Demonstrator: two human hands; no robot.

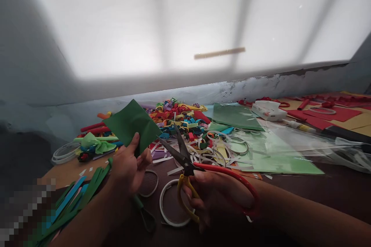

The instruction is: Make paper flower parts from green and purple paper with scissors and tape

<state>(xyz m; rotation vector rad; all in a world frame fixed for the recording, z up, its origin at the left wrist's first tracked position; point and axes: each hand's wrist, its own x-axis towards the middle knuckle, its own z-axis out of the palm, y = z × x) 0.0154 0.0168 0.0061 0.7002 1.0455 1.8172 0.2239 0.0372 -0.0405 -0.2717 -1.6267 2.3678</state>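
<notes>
A dark green square of paper [132, 123] is pinched between the thumb and fingers of my left hand [129, 166], raised above the table. My right hand [208, 193] grips scissors [184, 162] with one red and one yellow handle. Their blades are spread apart and point up and left, the tips close to the paper's right corner but not seen to cut it. Beneath my hands, a white ring [161, 212] lies on the dark table.
Behind my hands is a pile of coloured paper strips and loops [179, 117]. Light green sheets [272, 154] and a tissue pack [269, 110] lie to the right, red paper [342, 115] beyond. Green and blue strips [68, 200] are at lower left.
</notes>
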